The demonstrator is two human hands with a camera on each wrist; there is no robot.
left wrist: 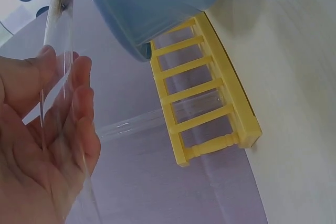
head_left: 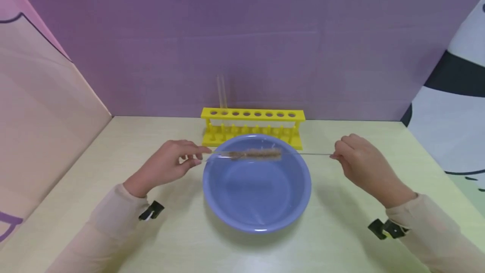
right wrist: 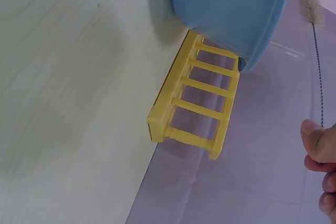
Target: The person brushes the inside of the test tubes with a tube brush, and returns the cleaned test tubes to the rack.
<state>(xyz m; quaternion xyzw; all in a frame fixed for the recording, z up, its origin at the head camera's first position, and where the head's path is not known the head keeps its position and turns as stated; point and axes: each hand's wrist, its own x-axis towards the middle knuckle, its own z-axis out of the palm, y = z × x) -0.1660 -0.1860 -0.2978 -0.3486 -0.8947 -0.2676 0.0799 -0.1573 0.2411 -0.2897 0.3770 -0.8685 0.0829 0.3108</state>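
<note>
A clear glass test tube point(left wrist: 59, 38) lies level in my left hand point(head_left: 170, 161), pinched between thumb and fingers over the left rim of the blue basin point(head_left: 257, 201). The brown bristles of a test tube brush point(head_left: 265, 153) stretch over the basin's far part, their tip end inside the tube and the rest outside its mouth. Out to the right, my right hand point(head_left: 360, 167) grips the end of the brush's thin twisted-wire handle point(right wrist: 318, 66) between thumb and curled fingers.
Behind the basin stands a yellow test tube rack point(head_left: 251, 115) with a row of holes and pegs. Another clear tube point(head_left: 221, 92) stands upright near its left end. A purple backdrop point(head_left: 257, 54) rises along the far edge of the pale wooden table point(head_left: 159, 239).
</note>
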